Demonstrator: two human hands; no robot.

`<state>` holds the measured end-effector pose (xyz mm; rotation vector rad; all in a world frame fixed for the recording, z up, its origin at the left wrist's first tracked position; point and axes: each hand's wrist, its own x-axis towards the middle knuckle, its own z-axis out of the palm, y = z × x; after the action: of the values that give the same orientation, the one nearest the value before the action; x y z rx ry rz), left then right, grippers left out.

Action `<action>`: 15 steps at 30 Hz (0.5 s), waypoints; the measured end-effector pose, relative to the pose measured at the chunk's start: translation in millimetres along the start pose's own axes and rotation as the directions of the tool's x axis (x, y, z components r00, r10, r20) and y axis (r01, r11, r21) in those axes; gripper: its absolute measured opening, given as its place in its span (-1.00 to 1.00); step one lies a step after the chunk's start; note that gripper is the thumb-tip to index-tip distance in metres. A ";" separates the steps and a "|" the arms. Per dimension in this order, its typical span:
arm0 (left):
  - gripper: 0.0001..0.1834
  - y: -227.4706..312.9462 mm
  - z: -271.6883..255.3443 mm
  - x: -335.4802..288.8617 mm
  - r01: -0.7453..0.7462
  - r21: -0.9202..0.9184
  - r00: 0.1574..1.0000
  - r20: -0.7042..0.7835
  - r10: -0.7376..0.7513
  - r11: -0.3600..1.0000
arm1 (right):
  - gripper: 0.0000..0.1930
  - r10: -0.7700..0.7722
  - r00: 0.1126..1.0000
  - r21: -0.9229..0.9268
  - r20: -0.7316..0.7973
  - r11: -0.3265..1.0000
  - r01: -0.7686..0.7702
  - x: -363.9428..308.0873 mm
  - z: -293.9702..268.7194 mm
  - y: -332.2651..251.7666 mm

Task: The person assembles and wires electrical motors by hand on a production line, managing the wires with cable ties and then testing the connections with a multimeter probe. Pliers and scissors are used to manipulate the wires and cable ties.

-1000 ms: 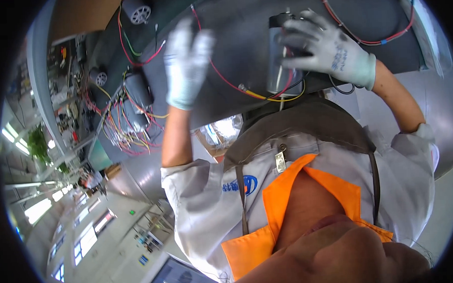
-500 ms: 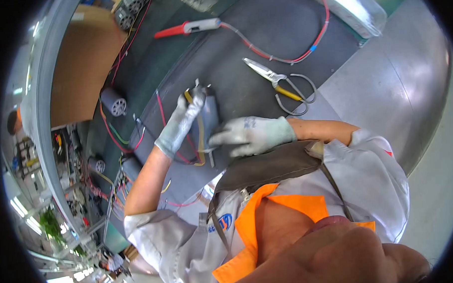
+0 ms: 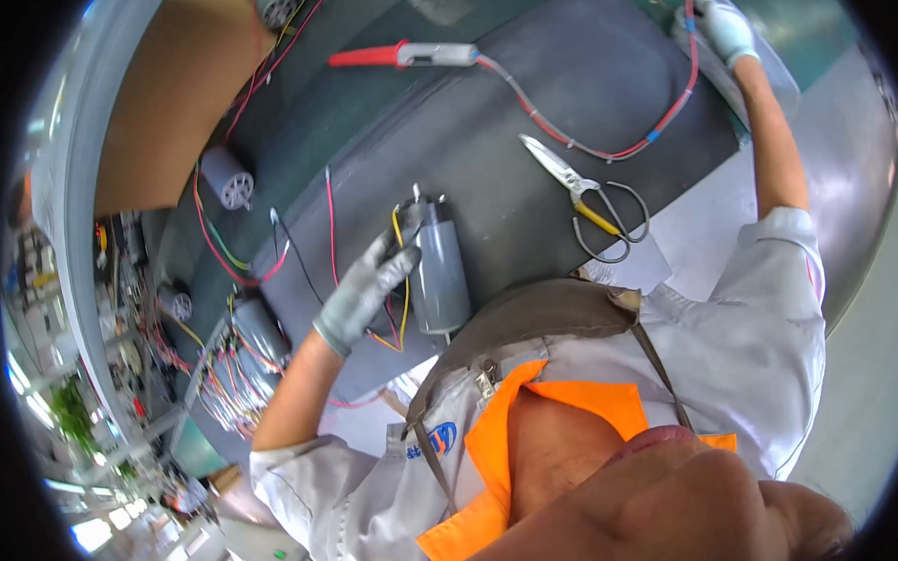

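A grey cylindrical motor [image 3: 441,276] lies on the dark mat in front of me, its shaft ends pointing away and towards me. My left hand [image 3: 368,291], in a white and grey work glove, grips its far left side with the fingertips. Yellow and red wires [image 3: 404,307] loop down beside that hand. Out at the far right, my gloved right hand [image 3: 727,31] reaches into a clear plastic box [image 3: 770,71]; its fingers are hard to make out there. Between the hands lie scissors [image 3: 576,185] with a yellow-wrapped handle.
A red-tipped grey tool [image 3: 411,55] with a red and grey cable [image 3: 532,104] lies across the mat [image 3: 484,161]. Another motor [image 3: 226,177] stands left by a cardboard sheet [image 3: 171,102]; a further motor [image 3: 260,329] has many coloured wires. A metal frame post [image 3: 80,194] rises at left.
My right hand has left the motor's near end and swung far right to the plastic box. My left hand stays at the motor, which now shows more fully.
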<state>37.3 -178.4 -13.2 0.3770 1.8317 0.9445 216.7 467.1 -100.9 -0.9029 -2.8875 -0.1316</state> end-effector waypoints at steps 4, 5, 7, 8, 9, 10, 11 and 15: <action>-0.52 2.0 -17.8 1.7 0.095 -0.112 0.995 0.011 -0.095 0.989 | -0.75 -0.005 0.999 0.001 -0.053 1.000 0.005 0.7 -28.9 -22.1; -0.40 -5.2 -30.7 13.9 0.135 -0.067 0.986 0.103 -0.128 0.988 | -0.73 -0.074 0.994 0.030 -0.077 0.997 0.076 -1.5 -21.6 4.6; -0.65 -0.3 -30.8 20.2 0.187 -0.123 0.979 0.101 -0.175 0.975 | -0.65 0.140 0.990 0.050 0.005 0.989 -0.140 -2.3 -25.9 5.3; -0.61 13.8 -28.8 19.1 0.191 -0.090 0.977 0.112 -0.180 0.977 | -0.62 0.032 0.995 0.043 -0.092 0.999 -0.028 -4.2 -10.6 46.0; -0.57 20.3 -30.0 13.0 0.199 -0.077 0.977 0.088 -0.192 0.977 | -0.62 0.121 0.991 -0.075 -0.059 0.989 -0.125 1.0 -25.8 16.1; -0.57 29.5 -31.6 14.4 0.204 -0.081 0.976 0.097 -0.196 0.976 | -0.63 -0.064 0.977 -0.124 -0.205 0.991 0.039 -3.0 -16.7 48.3; -0.51 37.4 -32.9 11.9 0.226 0.030 0.970 0.082 -0.228 0.974 | -0.64 -0.112 0.973 -0.153 -0.204 0.985 0.081 -3.3 -23.7 47.6; -0.44 42.4 -39.1 13.3 0.227 0.238 0.949 0.162 -0.269 0.944 | -0.64 -0.066 0.969 -0.090 -0.239 0.995 0.045 -4.9 -48.0 49.2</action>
<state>-9.6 -159.6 17.7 0.3463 1.7583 0.5173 252.7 499.1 -51.6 -0.7594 -2.6977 -0.3453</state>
